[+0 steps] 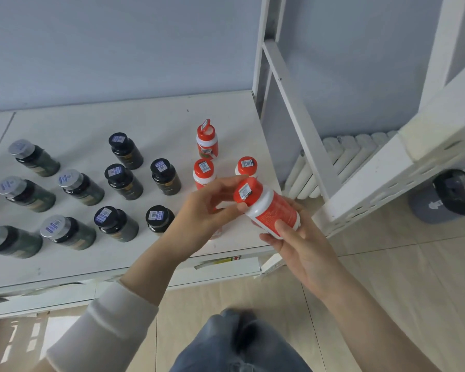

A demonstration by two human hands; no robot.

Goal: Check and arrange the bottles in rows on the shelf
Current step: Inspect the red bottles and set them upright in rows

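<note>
My right hand (298, 245) grips a white bottle with a red label and red cap (269, 208), held tilted above the shelf's front right corner. My left hand (207, 208) has its fingers curled round the bottle's red cap. On the white shelf (159, 114) three more red-capped bottles stand behind my hands: one with its lid flipped open (207, 139), one (204, 173) and one (247, 166). Left of them stand several dark black-capped bottles (124, 181) and several grey-capped greenish bottles (78, 186) in loose rows.
A white metal shelf frame (301, 122) rises at the right, with another white rack (403, 167) beyond it. A white radiator (344, 154) stands by the wall. A grey bin (446, 197) sits on the tiled floor at far right.
</note>
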